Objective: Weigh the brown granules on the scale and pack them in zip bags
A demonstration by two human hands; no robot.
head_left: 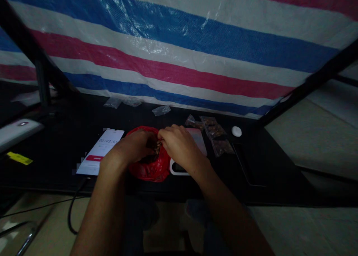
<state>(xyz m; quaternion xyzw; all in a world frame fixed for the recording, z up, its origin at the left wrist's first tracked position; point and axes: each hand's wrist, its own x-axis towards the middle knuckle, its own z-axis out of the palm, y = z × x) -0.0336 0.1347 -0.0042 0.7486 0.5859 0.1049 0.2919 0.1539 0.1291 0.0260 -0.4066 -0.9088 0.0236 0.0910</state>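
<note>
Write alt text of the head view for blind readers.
A person's bare left hand and right hand are at the mouth of a red plastic bag holding small brown pieces. On the black table, a phone with a lit white timer screen lies left of the bag; a flat white device and clear plastic packets of brown contents lie to its right.

On my feed I count two hands: left hand (135, 146), right hand (179, 144). One red bag (151, 171). One lit phone (102, 147), left. One scale (199, 137). Three clear bags (161, 111), far. Four filled packets (215, 131), right, overlapping; count uncertain. One white puck (236, 131), right. One yellow tag (19, 158), left.
</note>
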